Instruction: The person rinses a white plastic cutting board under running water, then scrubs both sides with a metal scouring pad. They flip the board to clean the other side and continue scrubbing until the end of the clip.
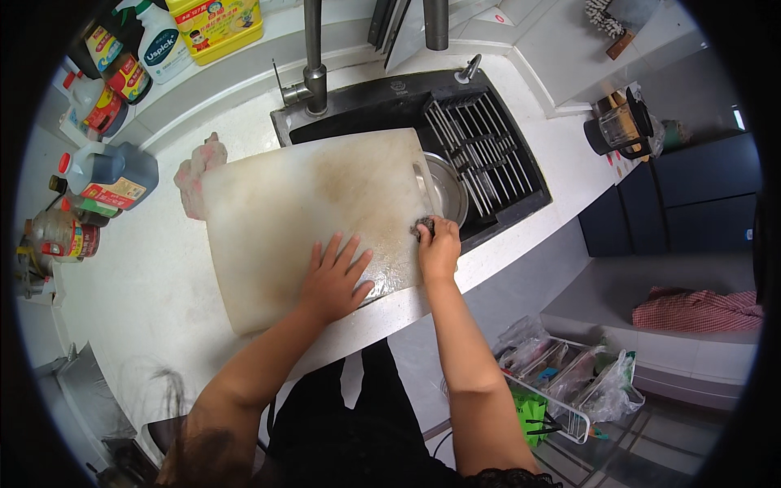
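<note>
A large whitish cutting board (285, 211) with brownish stains lies partly on the white counter and partly over the black sink (358, 114). My left hand (334, 278) rests on its near part, fingers spread flat. At the board's right edge, below the handle slot, my right hand (440, 248) pinches a dark steel wool scrubber (421, 228) against the surface. The board looks wet between my two hands. Under its right edge a round metal bowl (450, 191) shows in the sink, partly hidden.
A faucet (315, 85) rises behind the board, and a slatted metal rack (480, 150) spans the sink's right side. A crumpled cloth (201, 175) lies by the board's far left corner. Several bottles (110, 179) line the left side. A wire cart (561, 382) stands lower right.
</note>
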Available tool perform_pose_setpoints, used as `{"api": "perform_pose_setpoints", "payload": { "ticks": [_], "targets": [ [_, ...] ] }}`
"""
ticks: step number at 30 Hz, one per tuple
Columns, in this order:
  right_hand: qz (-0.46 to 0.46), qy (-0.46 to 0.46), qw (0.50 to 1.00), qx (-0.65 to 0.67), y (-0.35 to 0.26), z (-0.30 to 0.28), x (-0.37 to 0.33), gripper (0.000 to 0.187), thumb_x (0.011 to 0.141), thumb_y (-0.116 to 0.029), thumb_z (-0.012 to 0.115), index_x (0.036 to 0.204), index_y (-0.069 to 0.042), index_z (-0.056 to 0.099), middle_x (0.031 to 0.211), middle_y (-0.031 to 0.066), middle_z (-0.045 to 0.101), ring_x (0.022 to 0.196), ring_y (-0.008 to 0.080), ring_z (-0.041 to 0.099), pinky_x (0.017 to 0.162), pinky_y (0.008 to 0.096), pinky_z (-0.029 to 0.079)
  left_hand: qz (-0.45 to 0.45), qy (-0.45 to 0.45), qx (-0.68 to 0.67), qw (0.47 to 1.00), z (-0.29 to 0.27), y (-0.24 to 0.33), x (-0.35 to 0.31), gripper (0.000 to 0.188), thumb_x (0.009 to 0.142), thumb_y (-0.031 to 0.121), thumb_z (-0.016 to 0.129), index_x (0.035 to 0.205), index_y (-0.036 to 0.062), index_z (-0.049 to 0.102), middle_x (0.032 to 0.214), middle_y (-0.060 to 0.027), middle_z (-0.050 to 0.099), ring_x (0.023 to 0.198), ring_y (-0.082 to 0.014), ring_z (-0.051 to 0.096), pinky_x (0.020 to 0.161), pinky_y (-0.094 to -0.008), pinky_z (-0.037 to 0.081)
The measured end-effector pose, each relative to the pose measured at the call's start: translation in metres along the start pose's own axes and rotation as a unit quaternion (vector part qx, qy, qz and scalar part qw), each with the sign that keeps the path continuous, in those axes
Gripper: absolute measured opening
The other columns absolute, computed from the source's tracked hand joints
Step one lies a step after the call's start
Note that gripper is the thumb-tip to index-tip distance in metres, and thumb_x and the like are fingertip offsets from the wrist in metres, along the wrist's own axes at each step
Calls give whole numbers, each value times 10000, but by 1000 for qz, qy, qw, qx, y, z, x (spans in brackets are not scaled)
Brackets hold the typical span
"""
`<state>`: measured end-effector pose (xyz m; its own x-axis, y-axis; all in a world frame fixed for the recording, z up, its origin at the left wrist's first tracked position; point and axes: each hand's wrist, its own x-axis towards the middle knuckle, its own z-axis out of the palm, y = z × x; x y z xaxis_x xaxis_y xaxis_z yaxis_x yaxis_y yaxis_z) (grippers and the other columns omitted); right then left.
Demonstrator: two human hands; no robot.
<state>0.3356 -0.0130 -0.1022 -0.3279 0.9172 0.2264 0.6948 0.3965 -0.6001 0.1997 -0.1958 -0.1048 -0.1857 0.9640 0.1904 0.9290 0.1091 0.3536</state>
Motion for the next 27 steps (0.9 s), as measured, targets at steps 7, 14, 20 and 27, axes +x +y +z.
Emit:
{"api": "perform_pose_setpoints", "payload": {
  "ticks": [7, 14, 20, 27],
  "targets": [
    [-114, -67, 991, 38, -9, 5, -29, 210, 828, -56, 694, 1021, 7, 641, 1016, 210, 627, 942, 398, 621, 816, 445, 521, 3, -4, 4, 1000, -1, -1, 1, 560, 876, 456, 617, 1347, 156, 581, 1506, -137, 419, 1395, -413, 336, 1094, -665, 234],
    [-97, -65, 992, 38, -38, 6, -74, 203, 821, -31, 679, 1014, 12, 629, 992, 206, 622, 957, 377, 618, 851, 448, 510, 1, 8, 0, 1000, 1, 2, 3, 531, 870, 453, 627, 1308, 154, 607, 1482, -123, 448, 1386, -386, 354, 1091, -649, 253],
    [21, 67, 997, -20, 12, -20, -34, 149, 836, -32, 672, 977, 15, 661, 985, 210, 625, 904, 387, 604, 806, 453, 506, 0, -2, 4, 1000, 0, 2, 2, 537, 874, 446, 624, 1317, 144, 600, 1486, -130, 440, 1393, -386, 342, 1092, -644, 249],
    [-43, 22, 999, -5, 6, -23, -66, 186, 853, -64, 680, 1017, 16, 647, 1015, 187, 625, 933, 383, 624, 804, 432, 532, 5, -9, 1, 1000, 0, 0, 2, 548, 872, 430, 631, 1332, 135, 588, 1492, -148, 431, 1399, -404, 328, 1088, -660, 237]
  ]
}}
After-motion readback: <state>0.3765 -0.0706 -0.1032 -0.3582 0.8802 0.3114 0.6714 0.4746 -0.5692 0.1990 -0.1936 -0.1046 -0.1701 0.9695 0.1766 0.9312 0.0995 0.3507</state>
